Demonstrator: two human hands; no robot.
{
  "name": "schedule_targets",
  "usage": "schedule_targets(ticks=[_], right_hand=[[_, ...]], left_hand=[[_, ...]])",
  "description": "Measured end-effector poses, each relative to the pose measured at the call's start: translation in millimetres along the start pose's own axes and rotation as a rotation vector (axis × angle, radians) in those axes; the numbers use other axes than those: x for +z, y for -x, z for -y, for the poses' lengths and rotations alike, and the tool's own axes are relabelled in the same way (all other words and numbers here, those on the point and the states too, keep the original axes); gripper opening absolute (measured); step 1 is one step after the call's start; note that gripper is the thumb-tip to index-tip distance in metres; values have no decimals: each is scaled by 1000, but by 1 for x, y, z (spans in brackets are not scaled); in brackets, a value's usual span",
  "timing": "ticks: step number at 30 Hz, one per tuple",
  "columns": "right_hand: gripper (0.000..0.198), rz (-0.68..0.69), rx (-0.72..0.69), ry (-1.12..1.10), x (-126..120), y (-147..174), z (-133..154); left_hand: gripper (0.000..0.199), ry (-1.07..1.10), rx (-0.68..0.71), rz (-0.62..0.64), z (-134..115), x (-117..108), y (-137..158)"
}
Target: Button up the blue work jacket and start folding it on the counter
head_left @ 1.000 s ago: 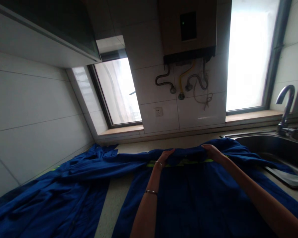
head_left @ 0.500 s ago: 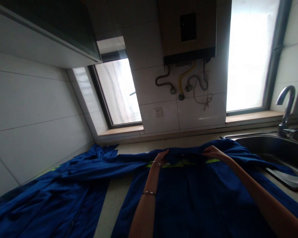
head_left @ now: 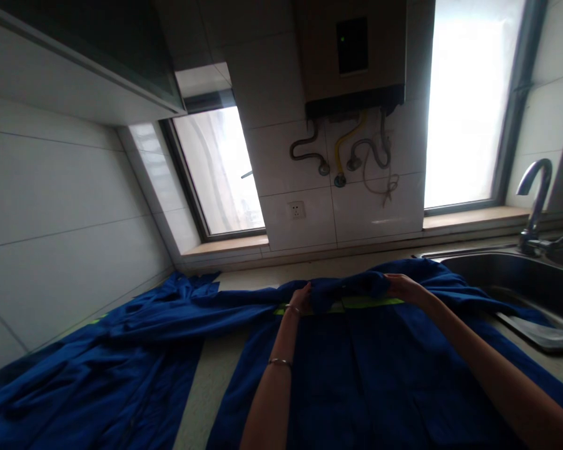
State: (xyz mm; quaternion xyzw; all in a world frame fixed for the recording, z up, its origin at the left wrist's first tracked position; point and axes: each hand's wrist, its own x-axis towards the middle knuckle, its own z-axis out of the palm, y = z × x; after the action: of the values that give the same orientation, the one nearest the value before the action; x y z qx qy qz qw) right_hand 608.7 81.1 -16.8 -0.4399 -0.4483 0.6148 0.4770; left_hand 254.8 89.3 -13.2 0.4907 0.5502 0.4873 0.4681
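A blue work jacket (head_left: pixel 338 375) with yellow-green stripes lies spread on the countertop in front of me. My left hand (head_left: pixel 301 299), with bangles on its wrist and forearm, is closed on the jacket's upper edge, left of its middle. On the right, my right hand (head_left: pixel 401 286) pinches the same bunched edge, which looks like the collar. Between the two hands the cloth is gathered and slightly raised. Most fingertips are hidden by fabric. To the left lies another spread of blue cloth (head_left: pixel 98 381), also with a yellow-green stripe; a blue sleeve-like length joins the two areas.
A steel sink (head_left: pixel 483 265) with a curved faucet (head_left: pixel 537 200) is at the right. Beside it lies a flat tray-like thing (head_left: pixel 539 334), partly under blue cloth. A water heater (head_left: pixel 354 56) hangs on the tiled wall, and a cabinet (head_left: pixel 84 62) juts out upper left.
The collar cloth between my hands is more bunched and turned, and more of the yellow-green stripe shows below it. Both hands keep their hold. The view has shifted slightly.
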Motion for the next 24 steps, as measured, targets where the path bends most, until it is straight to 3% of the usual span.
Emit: schedule_targets(ticks=[4, 6, 9, 11, 15, 20, 24], right_hand=[[28, -54, -50, 64, 13, 10, 12], [31, -37, -88, 175, 18, 15, 18], [31, -29, -155, 320, 23, 20, 24], [32, -39, -165, 349, 23, 22, 26], [37, -20, -51, 409, 11, 26, 30], [49, 181, 177, 656, -2, 36, 33], [45, 320, 170, 671, 6, 46, 36]], left_hand=[[20, -114, 146, -236, -17, 9, 7], [17, -229, 348, -292, -30, 19, 17], [17, -558, 757, -252, -44, 38, 35], [20, -760, 905, -182, -48, 48, 46], [17, -903, 927, -120, -45, 58, 55], [20, -709, 927, 60, -37, 77, 51], [21, -630, 783, 235, -35, 113, 38]])
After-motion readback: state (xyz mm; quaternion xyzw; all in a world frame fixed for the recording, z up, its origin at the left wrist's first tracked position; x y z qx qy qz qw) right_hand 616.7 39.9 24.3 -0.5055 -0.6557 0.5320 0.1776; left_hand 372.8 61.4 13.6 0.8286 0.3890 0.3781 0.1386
